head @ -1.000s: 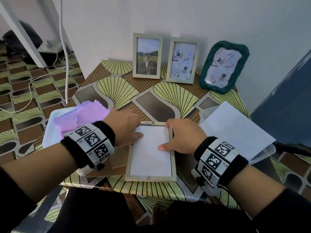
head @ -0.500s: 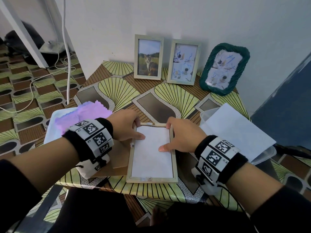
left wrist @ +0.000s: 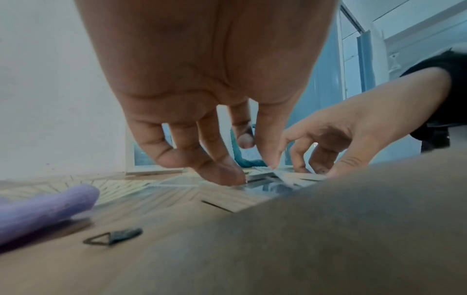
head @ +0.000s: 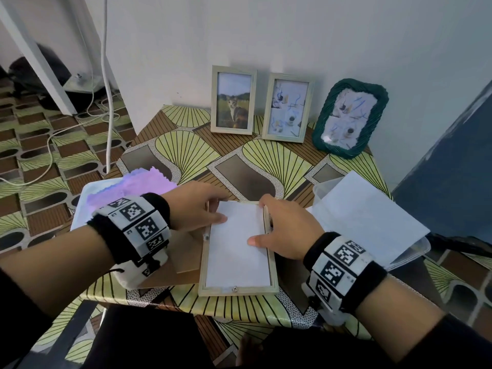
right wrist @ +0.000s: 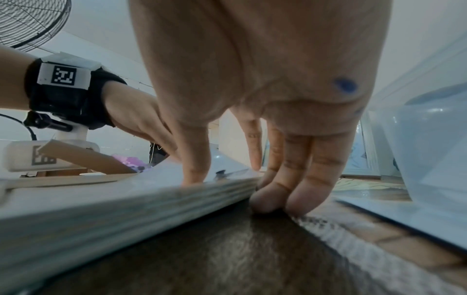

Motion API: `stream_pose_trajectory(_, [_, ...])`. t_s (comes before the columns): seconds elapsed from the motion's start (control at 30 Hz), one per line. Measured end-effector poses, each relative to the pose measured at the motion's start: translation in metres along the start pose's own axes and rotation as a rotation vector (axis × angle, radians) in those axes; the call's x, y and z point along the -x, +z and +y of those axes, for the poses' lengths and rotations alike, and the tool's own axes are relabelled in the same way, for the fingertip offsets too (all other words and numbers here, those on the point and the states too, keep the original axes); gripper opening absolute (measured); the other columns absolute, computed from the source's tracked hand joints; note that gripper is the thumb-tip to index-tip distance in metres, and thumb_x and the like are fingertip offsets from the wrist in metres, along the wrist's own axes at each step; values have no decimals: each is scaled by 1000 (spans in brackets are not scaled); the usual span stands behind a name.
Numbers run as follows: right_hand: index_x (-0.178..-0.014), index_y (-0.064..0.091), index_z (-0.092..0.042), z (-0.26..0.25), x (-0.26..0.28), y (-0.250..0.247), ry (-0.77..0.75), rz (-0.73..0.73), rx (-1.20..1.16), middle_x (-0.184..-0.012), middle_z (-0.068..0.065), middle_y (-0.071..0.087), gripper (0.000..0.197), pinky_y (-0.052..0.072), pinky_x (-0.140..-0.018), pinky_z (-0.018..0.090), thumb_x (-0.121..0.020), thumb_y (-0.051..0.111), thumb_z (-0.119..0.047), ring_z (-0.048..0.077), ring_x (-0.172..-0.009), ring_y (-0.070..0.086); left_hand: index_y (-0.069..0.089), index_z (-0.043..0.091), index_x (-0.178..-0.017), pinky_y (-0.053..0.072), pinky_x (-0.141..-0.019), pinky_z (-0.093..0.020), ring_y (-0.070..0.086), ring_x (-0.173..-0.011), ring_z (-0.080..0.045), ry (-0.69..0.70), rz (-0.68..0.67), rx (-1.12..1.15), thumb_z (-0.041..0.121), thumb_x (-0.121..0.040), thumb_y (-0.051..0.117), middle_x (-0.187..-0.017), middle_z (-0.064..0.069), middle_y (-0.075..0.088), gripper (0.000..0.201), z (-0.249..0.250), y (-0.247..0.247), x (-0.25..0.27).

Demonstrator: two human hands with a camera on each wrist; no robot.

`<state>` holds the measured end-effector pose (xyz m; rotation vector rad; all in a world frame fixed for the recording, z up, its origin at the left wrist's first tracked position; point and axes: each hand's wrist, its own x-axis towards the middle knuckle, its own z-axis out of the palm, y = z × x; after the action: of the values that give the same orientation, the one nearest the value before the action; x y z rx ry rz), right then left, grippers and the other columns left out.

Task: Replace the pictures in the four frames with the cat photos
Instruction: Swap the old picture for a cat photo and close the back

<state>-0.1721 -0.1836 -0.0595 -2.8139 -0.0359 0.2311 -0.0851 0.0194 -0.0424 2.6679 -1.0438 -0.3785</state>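
A pale wooden frame (head: 237, 290) lies face down near the table's front edge, with a white photo back (head: 237, 257) in its opening. My left hand (head: 197, 206) sits at the frame's far-left corner, thumb on the paper and fingers curled down outside the rail (left wrist: 222, 173). My right hand (head: 287, 230) holds the far right rail, thumb flat on the paper, fingertips (right wrist: 267, 201) against the rail's outer side. Three frames lean on the wall: one with a cat photo (head: 233, 99), a second wooden one (head: 287, 107) and a green woven one (head: 350, 118), both with abstract prints.
A brown backing board (head: 186, 254) with a metal hanger (left wrist: 111, 238) lies under my left wrist. A purple cloth (head: 143, 182) rests on a white tray (head: 85, 201) at the left. At the right, a clear plastic tub (head: 415, 249) holds white sheets (head: 367, 219).
My left hand has slid from the frame's left side up to its far-left corner. The right hand stays on the right rail. The head view has tilted down a little.
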Motion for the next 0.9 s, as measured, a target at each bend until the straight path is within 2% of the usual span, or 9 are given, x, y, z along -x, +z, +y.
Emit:
stream_pose_trajectory(0.07, [-126, 35, -23, -3, 2, 1, 5, 0, -39, -114, 4, 60, 60, 51, -84, 39, -82, 68, -49, 26, -104, 59, 56, 33, -93, 43, -67, -24, 55, -74, -6, 7, 56, 60, 39, -92, 61, -78, 15, 59, 8, 1, -4, 4])
stream_pose_trajectory(0.17, [-139, 21, -27, -6, 9, -1, 4, 23, -120, -123, 5, 59, 69, 51, -91, 44, -87, 64, -43, 27, -109, 59, 59, 24, -112, 52, -77, -30, 62, -77, -3, -48, 143, 142, 36, -94, 60, -82, 13, 68, 21, 0, -5, 9])
stream_pose_trajectory(0.27, [-143, 16, -35, -3, 23, -7, -11, 102, -182, -122, -2, 59, 73, 52, -90, 42, -88, 63, -45, 19, -107, 58, 57, 26, -112, 49, -68, -16, 65, -68, 2, -48, 228, 228, 31, -96, 58, -77, 13, 71, 17, -1, -2, 15])
stream_pose_trajectory(0.37, [-139, 28, -39, 7, 43, -17, -6, 206, -194, -109, -10, 60, 62, 53, -81, 34, -88, 61, -50, 12, -95, 59, 55, 31, -107, 50, -67, -18, 66, -67, 2, -4, 275, 302, 26, -98, 56, -78, 14, 71, 10, 2, -3, 20])
stream_pose_trajectory(0.47, [-113, 55, -36, 22, 66, -35, -3, 339, -121, -93, -15, 61, 29, 55, -72, 34, -88, 59, -50, 5, -79, 61, 53, 29, -105, 55, -70, -26, 66, -70, 0, 25, 340, 324, 26, -98, 55, -83, 10, 70, 7, 6, -9, 23])
stream_pose_trajectory(0.6, [-104, 59, -36, 49, 94, -58, 31, 435, 14, -87, -16, 57, 19, 53, -66, 29, -89, 58, -47, 3, -73, 57, 54, 34, -104, 41, -54, -11, 61, -57, -5, 80, 521, 288, 30, -97, 56, -71, 13, 66, 9, 18, -28, 30])
stream_pose_trajectory(0.7, [-112, 57, -39, 66, 112, -64, 85, 398, 155, -89, -18, 54, 26, 46, -63, 19, -90, 53, -53, -1, -76, 52, 56, 31, -104, 46, -55, -13, 65, -59, -4, 105, 590, 305, 33, -95, 59, -69, 14, 70, 10, 33, -41, 36])
stream_pose_trajectory(0.83, [-125, 48, -44, 82, 134, -58, 133, 240, 199, -99, -20, 54, 45, 52, -75, 22, -90, 36, -69, -1, -86, 54, 59, 26, -105, 47, -56, -11, 69, -60, -6, 129, 519, 507, 26, -95, 60, -69, 9, 74, 10, 57, -40, 38])
stream_pose_trajectory(0.9, [-126, 47, -45, 87, 146, -50, 105, 219, 208, -98, -22, 55, 48, 50, -78, 22, -89, 33, -71, 0, -87, 56, 59, 23, -104, 53, -63, -22, 72, -63, -13, 113, 452, 617, 22, -95, 61, -72, 3, 75, 9, 67, -33, 34])
